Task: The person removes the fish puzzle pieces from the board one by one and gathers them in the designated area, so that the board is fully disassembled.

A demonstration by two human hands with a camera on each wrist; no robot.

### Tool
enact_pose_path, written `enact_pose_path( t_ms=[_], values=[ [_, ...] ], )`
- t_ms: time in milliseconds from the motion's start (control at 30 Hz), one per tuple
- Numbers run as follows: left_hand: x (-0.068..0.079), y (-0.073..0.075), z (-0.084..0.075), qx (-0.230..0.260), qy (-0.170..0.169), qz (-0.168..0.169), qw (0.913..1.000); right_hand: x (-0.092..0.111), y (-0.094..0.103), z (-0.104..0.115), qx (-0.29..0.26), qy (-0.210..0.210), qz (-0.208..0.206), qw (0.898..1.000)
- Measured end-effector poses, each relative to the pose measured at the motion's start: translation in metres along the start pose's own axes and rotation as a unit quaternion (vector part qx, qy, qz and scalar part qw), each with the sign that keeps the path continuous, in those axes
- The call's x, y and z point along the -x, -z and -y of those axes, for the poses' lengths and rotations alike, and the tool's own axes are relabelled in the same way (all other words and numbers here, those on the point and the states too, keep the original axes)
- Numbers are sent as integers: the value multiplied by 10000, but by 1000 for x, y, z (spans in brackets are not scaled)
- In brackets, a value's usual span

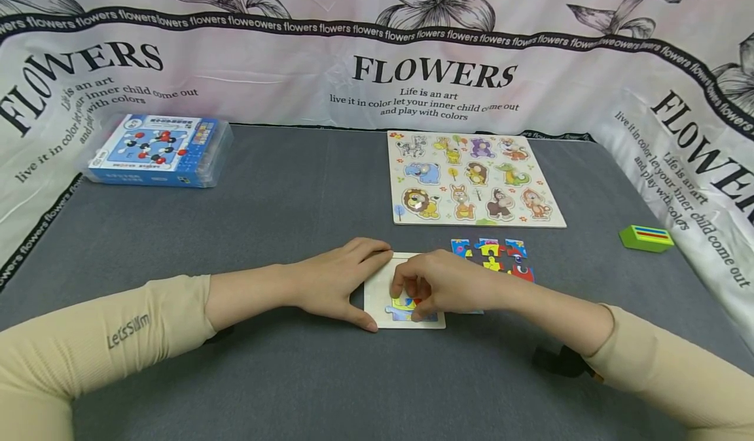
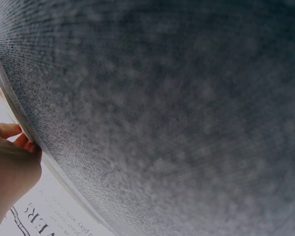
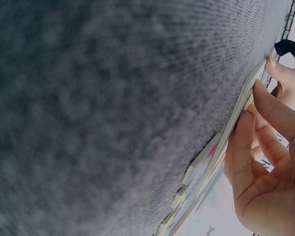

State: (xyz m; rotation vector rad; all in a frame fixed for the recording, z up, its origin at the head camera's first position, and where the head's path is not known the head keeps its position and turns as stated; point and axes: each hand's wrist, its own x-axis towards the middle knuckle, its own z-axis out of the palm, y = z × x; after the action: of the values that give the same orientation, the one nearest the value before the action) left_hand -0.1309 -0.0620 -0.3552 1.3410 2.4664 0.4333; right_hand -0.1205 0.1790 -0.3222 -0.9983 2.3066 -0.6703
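Observation:
A small pale wooden puzzle tray (image 1: 379,290) lies in front of me, with several blue and yellow jigsaw pieces (image 1: 403,313) along its lower part. My left hand (image 1: 332,281) rests at the tray's left side, thumb spread at the lower corner and fingers at the top edge. Over the tray, my right hand (image 1: 444,281) pinches a puzzle piece (image 3: 250,101) between thumb and fingertip, low against the tray; the fingers hide most of it. Loose pieces (image 1: 489,247) lie just right of the tray, partly behind the right hand.
Behind the tray lies an animal puzzle board (image 1: 477,189). At the back left sits a blue boxed molecule set (image 1: 156,150) in a clear case. A green block (image 1: 645,238) with coloured stripes stands at the right. Printed cloth (image 1: 436,107) borders the grey table (image 1: 283,382).

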Motion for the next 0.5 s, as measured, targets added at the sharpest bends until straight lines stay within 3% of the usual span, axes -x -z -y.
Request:
enact_pose_path(
  t_ms=[500],
  values=[
    [0,0,0,26,20,-1,10000,1,0,2,-10,-23,13,10000]
  ],
)
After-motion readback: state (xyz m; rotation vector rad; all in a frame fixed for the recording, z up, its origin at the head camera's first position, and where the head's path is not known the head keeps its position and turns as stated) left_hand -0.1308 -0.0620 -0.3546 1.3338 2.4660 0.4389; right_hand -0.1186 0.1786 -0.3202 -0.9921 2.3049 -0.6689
